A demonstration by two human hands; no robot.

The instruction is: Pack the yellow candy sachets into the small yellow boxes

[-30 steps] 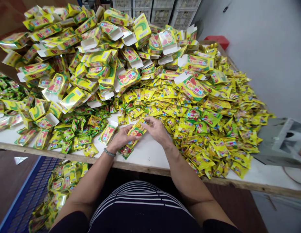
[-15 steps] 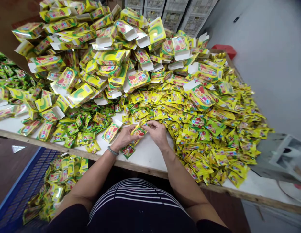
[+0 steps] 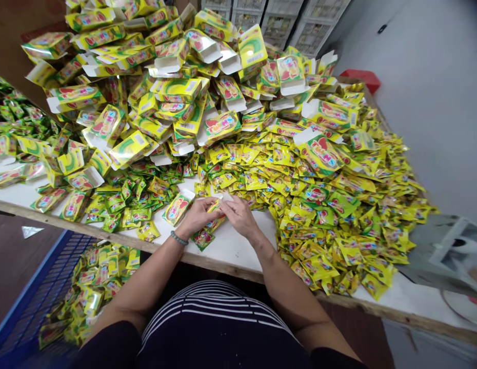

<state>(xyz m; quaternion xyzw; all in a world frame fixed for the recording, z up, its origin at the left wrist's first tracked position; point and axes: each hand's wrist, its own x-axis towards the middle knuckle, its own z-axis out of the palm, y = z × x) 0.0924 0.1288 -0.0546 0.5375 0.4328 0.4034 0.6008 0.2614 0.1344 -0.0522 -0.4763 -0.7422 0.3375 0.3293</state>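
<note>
My left hand (image 3: 200, 218) is closed around a small yellow and green printed carton (image 3: 216, 224), held just above the white tabletop. The fingers of my right hand (image 3: 240, 216) pinch at the carton's far end, where a bit of white flap shows; they partly cover it. Just left of my left hand lies another carton (image 3: 178, 207) with its white flap up. A green sachet (image 3: 202, 239) rests on the table below the held carton. A single yellow sachet (image 3: 148, 231) lies near the front edge.
A tall heap of cartons (image 3: 177, 92) rises at the back. Yellow sachets (image 3: 338, 205) spread on the right, green sachets (image 3: 125, 197) on the left. A blue crate (image 3: 34, 287) with cartons stands below left. A grey machine (image 3: 446, 251) sits at the right, a red container (image 3: 363, 78) behind.
My right hand has moved slightly left and in over the carton's far end, hiding the yellow piece seen there before. My left hand stays nearly in place around the carton.
</note>
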